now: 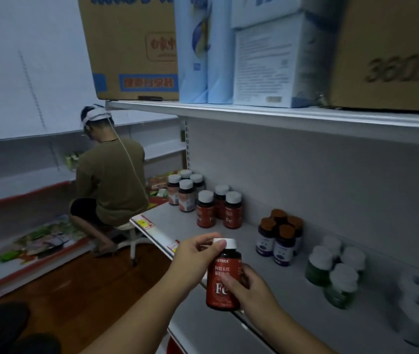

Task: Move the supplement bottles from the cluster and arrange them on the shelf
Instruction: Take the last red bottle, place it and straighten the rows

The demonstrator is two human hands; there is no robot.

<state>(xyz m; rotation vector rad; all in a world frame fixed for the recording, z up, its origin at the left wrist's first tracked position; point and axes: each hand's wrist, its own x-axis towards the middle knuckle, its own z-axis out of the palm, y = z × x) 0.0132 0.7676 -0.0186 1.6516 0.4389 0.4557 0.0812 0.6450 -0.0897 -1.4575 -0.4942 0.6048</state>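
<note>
A red supplement bottle (222, 279) with a white cap and "Fe" on its label is held upright in front of the grey shelf (177, 221). My left hand (193, 256) pinches its cap from the left. Its lower body sits in the grip of my right hand (251, 290). Three matching red bottles (220, 209) stand together further back on the shelf. Behind them is a cluster of several dark bottles with white caps (186, 189). To the right stand several purple-labelled bottles with brown caps (280, 238), then several green bottles with white caps (333, 272).
White rolls (417, 302) lie at the shelf's right end. Cardboard boxes (132, 47) and pale blue packs (267, 62) fill the shelf above. A person (109, 180) sits on a stool at the left, facing another shelf. Packaged goods lie on a low shelf (37, 244) by the wooden floor.
</note>
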